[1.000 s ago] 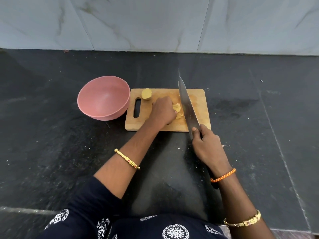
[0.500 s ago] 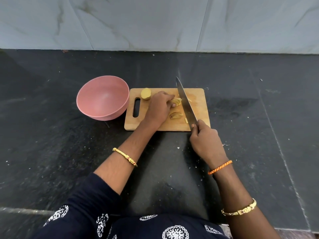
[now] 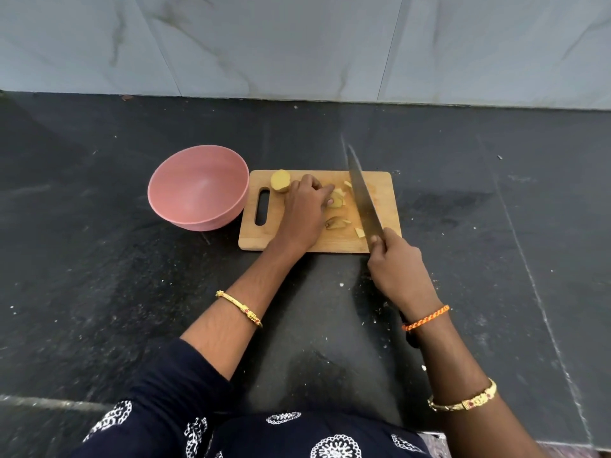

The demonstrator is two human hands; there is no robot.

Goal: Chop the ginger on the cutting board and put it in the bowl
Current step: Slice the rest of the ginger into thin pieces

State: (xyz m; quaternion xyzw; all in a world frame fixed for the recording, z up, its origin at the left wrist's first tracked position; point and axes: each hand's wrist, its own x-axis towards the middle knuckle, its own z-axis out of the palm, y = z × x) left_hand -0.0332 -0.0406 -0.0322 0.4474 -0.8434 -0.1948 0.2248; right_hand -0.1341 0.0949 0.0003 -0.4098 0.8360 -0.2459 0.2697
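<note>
Head view shows the job partly done. Several cut ginger pieces [image 3: 337, 206] lie mid-board [image 3: 380, 186], and a thick uncut chunk [image 3: 280, 181] sits at the far left corner near the handle slot. The left hand [image 3: 305, 213] rests on the pieces, fingers [image 3: 325, 191] curled over them. The right hand [image 3: 396, 269] grips the knife [image 3: 365, 200], blade angled across the board. The pink bowl [image 3: 198, 188], just beside the board on the surface [image 3: 99, 259], looks empty, so more chopping and the transfer remain.
</note>
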